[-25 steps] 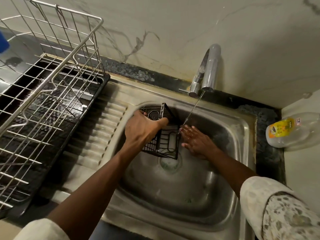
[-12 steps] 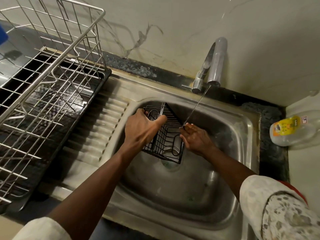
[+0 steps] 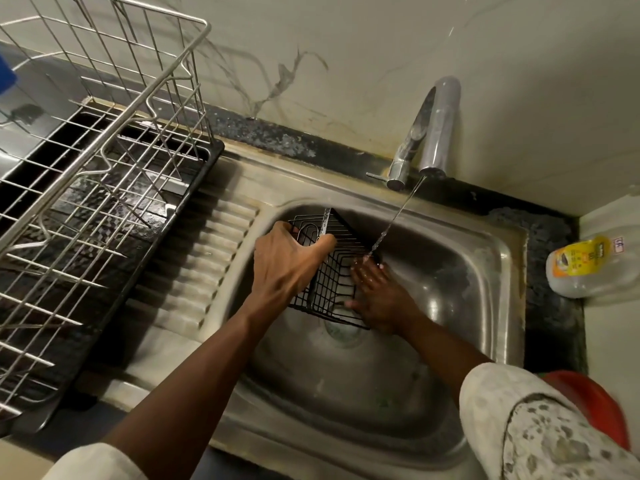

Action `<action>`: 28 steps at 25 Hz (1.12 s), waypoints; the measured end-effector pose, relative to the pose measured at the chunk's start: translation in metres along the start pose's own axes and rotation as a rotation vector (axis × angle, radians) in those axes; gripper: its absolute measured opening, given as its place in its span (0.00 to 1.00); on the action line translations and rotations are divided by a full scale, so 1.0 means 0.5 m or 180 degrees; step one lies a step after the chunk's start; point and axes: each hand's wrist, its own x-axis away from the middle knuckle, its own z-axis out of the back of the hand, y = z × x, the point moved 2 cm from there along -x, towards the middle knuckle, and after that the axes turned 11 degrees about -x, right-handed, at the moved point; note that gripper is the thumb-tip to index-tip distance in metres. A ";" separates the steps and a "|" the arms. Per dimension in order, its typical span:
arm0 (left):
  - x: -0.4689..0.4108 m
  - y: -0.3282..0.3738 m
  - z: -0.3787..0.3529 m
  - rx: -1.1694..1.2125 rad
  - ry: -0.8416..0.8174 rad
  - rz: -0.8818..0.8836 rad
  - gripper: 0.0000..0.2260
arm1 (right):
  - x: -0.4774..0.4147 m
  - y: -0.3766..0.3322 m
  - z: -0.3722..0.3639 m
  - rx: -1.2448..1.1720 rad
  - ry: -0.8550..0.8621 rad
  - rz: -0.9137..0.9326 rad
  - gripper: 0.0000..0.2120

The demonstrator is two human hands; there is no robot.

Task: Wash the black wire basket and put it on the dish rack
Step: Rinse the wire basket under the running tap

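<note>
A small black wire basket (image 3: 337,268) is tilted over the steel sink (image 3: 450,341), under a thin stream of water from the tap (image 3: 438,129). My left hand (image 3: 284,265) grips the basket's left side and rim. The wet fingers of my right hand (image 3: 377,296) lie flat against the basket's right side, where the water lands. The steel wire dish rack (image 3: 90,161) stands on a black drip tray (image 3: 166,251) to the left of the sink.
A ribbed steel drainboard (image 3: 207,258) lies between rack and basin. A clear bottle with a yellow label (image 3: 588,268) lies on the dark counter at the right. A red object (image 3: 595,403) shows at the lower right. The marble wall is close behind the tap.
My right hand has slid down along the basket's right side and spread flat on it. The left hand keeps its grip; the basket stays under the water.
</note>
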 end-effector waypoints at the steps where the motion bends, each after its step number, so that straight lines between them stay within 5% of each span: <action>1: 0.000 0.002 -0.002 -0.0001 -0.0014 -0.0027 0.22 | 0.008 -0.018 -0.011 -0.0072 0.0074 -0.0035 0.38; 7: 0.004 0.009 -0.002 -0.0126 -0.0050 -0.0043 0.22 | 0.008 0.019 -0.018 0.0261 -0.0381 0.0734 0.37; 13: 0.003 0.021 -0.003 -0.0060 -0.0064 -0.0164 0.19 | -0.032 0.013 0.044 0.0281 0.0171 0.0100 0.35; 19: 0.016 0.027 0.009 -0.0104 0.0015 -0.0367 0.18 | -0.004 0.014 0.010 0.0523 -0.0497 0.0948 0.37; 23: 0.015 0.017 0.014 -0.0070 0.0065 -0.0215 0.19 | -0.040 0.045 0.058 0.0759 0.0021 0.0414 0.36; 28: 0.024 0.009 0.010 -0.0115 0.0049 -0.0084 0.19 | -0.024 0.004 0.012 0.0672 -0.0711 0.0846 0.35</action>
